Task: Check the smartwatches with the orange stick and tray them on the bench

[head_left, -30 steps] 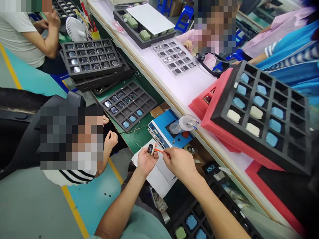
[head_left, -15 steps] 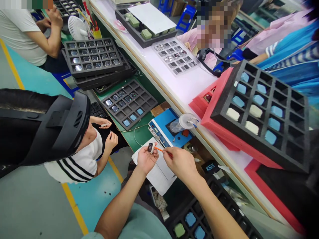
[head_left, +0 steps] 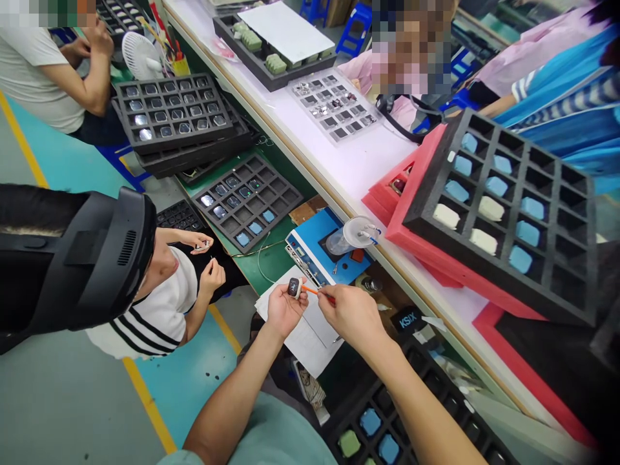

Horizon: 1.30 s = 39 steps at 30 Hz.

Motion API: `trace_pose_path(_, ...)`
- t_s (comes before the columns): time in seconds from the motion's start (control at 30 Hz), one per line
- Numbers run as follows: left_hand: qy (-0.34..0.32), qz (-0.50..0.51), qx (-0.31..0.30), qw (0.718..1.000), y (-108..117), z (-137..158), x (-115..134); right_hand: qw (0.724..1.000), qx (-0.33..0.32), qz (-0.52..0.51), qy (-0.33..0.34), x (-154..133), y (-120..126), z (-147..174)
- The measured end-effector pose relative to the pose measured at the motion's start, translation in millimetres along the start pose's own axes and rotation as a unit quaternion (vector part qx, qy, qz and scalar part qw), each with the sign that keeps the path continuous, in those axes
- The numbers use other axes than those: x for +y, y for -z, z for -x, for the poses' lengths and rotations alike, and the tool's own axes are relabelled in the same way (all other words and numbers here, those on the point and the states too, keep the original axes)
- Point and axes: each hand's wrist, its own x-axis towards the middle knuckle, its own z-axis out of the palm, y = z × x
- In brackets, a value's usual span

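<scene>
Between the thumb and fingers of my left hand sits a small smartwatch case, its dark glossy face turned up and a pale edge showing on its right. My right hand pinches a thin orange stick-like tool. The tool's tip reaches the right side of the watch case; whether it touches is too small to tell. Below both hands lie white paper sheets. Just beyond them stands a blue boxy device with a clear lidded cup on it.
A black foam tray holding watch cases lies ahead left, with stacked trays behind. On the white bench, a tilted foam tray rests on red foam. Another tray is by my right forearm. A co-worker sits close left.
The view has shifted slightly. The watch case has turned a little in my left hand, its face now more upward. The orange tool stays at its right side.
</scene>
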Motion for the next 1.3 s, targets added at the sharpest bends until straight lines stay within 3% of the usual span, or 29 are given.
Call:
trace_pose_path(0.43,-0.024,-0.052,0.025,0.998,4.9,-0.7,-2.4,0.999,-0.019,-0.051,0.004,6.3,-5.2,1.4)
trace_pose_path(0.63,-0.021,-0.090,0.026,0.995,-18.0,12.3,-13.9,0.989,0.025,-0.147,-0.018,26.5,0.8,22.2)
trace_pose_path(0.77,-0.033,-0.138,0.010,0.990,-48.6,17.3,-25.2,0.955,0.109,-0.270,-0.049,65.6,2.1,54.7)
trace_pose_path(0.93,-0.110,-0.222,-0.041,0.968,-100.6,24.9,-48.9,0.873,0.180,-0.436,-0.126,119.1,-28.2,123.8)
trace_pose_path(1.03,-0.194,-0.291,-0.102,0.931,-141.5,28.7,-72.0,0.819,0.198,-0.508,-0.179,139.3,-56.1,162.2)
trace_pose_path(1.13,-0.257,-0.389,-0.206,0.860,-187.2,28.2,-110.1,0.770,0.216,-0.559,-0.218,151.6,-79.0,187.5)
trace_pose_path(1.2,-0.263,-0.478,-0.280,0.790,-215.6,26.1,-143.8,0.743,0.224,-0.586,-0.235,158.1,-90.7,198.2)
trace_pose_path(1.3,-0.256,-0.613,-0.359,0.656,-250.9,17.6,-194.7,0.713,0.215,-0.623,-0.238,167.6,-106.1,208.8)
